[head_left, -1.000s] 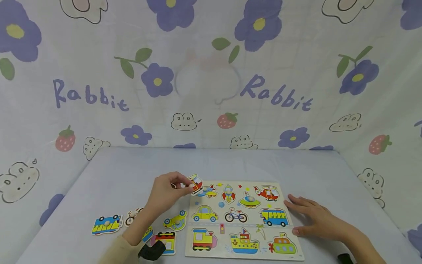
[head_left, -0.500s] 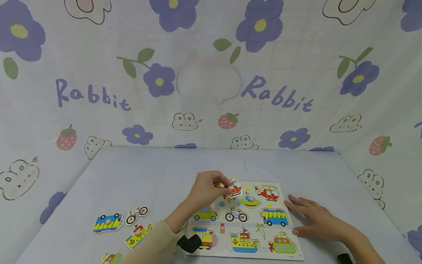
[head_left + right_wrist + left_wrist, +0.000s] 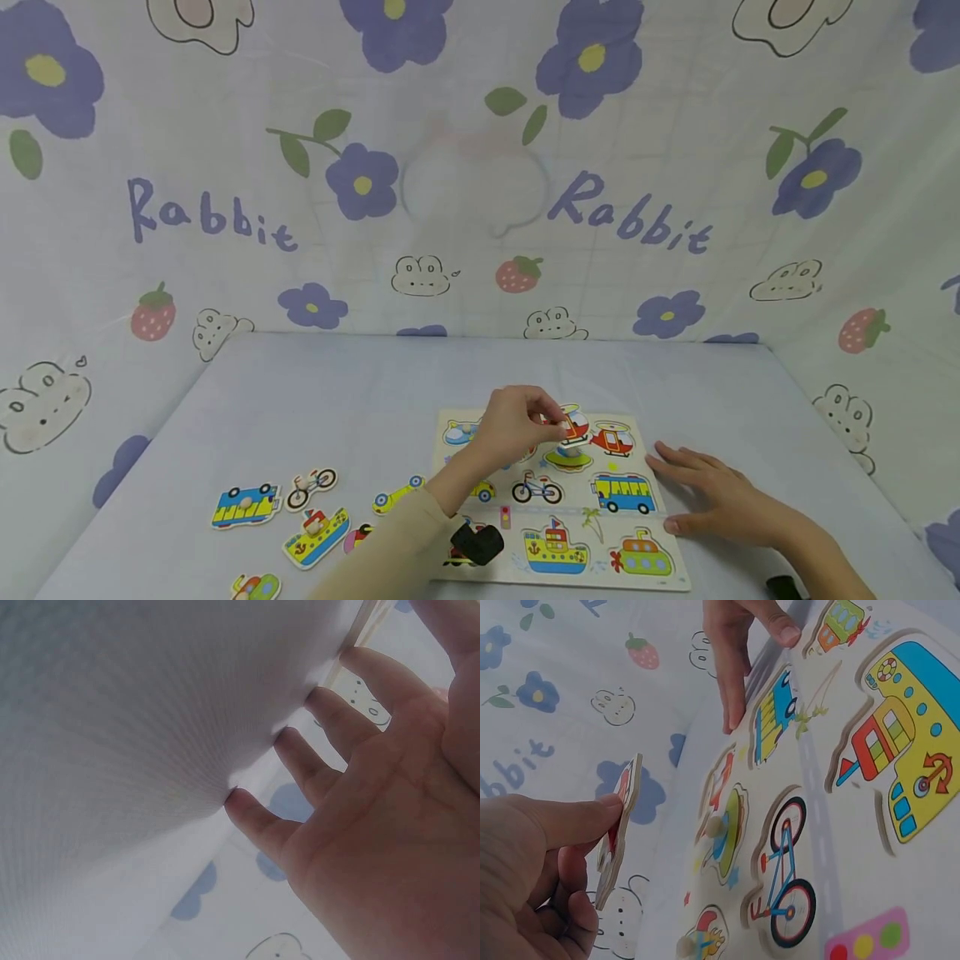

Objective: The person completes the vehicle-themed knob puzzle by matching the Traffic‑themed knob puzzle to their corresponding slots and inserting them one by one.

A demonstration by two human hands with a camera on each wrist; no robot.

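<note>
Head view, from far left: shows a bus piece [image 3: 246, 507], a bicycle piece [image 3: 311, 489], a ship piece [image 3: 317, 537] and a submarine piece [image 3: 257, 587] loose on the white tabletop [image 3: 360, 392], unmoved over the last second, then a car piece [image 3: 395, 495] and a train piece [image 3: 357, 537], both partly covered by the sleeve [image 3: 390, 546]. Further right, has brought the left hand [image 3: 517, 425] across the upper part of the puzzle board [image 3: 510, 575] in that second, away from the top-left corner, pinching the helicopter piece [image 3: 579, 427] between thumb and fingers. Puts it now just left of the printed helicopter [image 3: 617, 439], above the saucer piece [image 3: 573, 458], so seems closer to being matched, though not yet set down. In the left wrist view, appears lifted apart from the board and turned nearly edge-on, thin and flat with a pale, wooden-looking rim. Back in the head view, shows a red body, pale window and yellow rotor, rotor uppermost, roughly the same way up as the print; hides any knob behind the fingers. At far right, keeps the right hand [image 3: 716, 500] spread at the board's right edge, gripping nothing; in the right wrist view, rests fingertips on the tabletop.
</note>
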